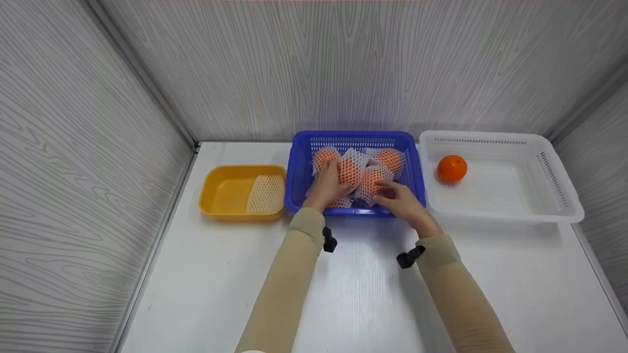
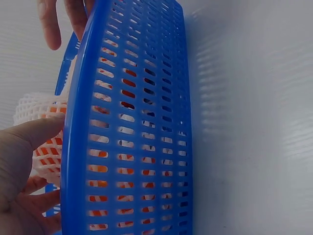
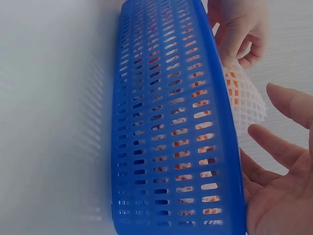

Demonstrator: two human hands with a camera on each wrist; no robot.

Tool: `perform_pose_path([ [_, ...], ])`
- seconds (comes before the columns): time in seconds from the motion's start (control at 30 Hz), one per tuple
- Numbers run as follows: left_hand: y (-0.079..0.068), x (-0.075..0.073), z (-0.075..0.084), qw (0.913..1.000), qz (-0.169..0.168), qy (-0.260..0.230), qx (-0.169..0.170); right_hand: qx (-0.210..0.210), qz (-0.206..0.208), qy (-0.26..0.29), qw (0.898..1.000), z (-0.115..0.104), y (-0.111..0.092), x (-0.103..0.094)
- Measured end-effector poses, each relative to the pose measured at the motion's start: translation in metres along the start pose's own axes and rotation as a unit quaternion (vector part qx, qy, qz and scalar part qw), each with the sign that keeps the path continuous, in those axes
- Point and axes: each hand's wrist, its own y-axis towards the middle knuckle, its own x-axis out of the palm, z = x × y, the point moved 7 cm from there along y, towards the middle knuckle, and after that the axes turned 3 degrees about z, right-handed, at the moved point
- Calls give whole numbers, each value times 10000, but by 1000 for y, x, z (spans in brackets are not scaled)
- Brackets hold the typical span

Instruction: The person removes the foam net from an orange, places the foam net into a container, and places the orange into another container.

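Note:
My left hand [image 1: 325, 185] reaches into the blue basket [image 1: 413, 169] and grips an orange [image 1: 350, 171] in a white foam net. In the left wrist view the thumb [image 2: 41, 129] lies across this netted orange [image 2: 48, 152], with fingers curled below it. Just right of it, my right hand [image 1: 400, 200] hovers over the basket's front rim, thumb and fingers apart and nothing between them. Nearest to it is another netted orange [image 1: 374, 182]. The right wrist view shows these spread fingers [image 3: 276, 147] beside the netted orange [image 3: 247, 105]. Several more netted oranges [image 1: 391, 161] lie in the basket.
A yellow tray [image 1: 221, 191] on the left holds an empty foam net [image 1: 266, 194]. On the right stands a white basket [image 1: 554, 211] with one bare orange [image 1: 452, 168] inside. Wood-grain walls [image 1: 304, 68] enclose the white table [image 1: 363, 294] at the back and sides.

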Motion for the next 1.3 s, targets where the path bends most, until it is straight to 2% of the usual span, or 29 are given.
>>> perform_pose_path([
  [0.13, 0, 2, 4, 9998, 91, -164, -48, -1, 6, -12, 10000, 0, -1, -1],
  [0.37, 0, 6, 5, 9996, 67, 270, -6, 42, -53, 102, 9999, 2, 0, 1],
  [0.53, -1, 7, 10, 9995, 57, 259, 193, -89, -37, 200, 9998, -2, -1, 2],
  [0.73, -2, 7, 17, 9991, 111, 24, 405, -514, 125, 338, 9980, -7, -2, -2],
  [0.93, -8, 0, 26, 9977, 237, -312, 553, -568, 245, 493, 9969, -9, -4, -8],
  [1.1, -18, -9, 38, 9932, 364, -653, 889, -628, 270, 692, 9953, -14, -9, -9],
  [1.3, -35, -21, 50, 9846, 423, -1143, 1250, -947, 533, 995, 9891, -27, -17, -12],
])
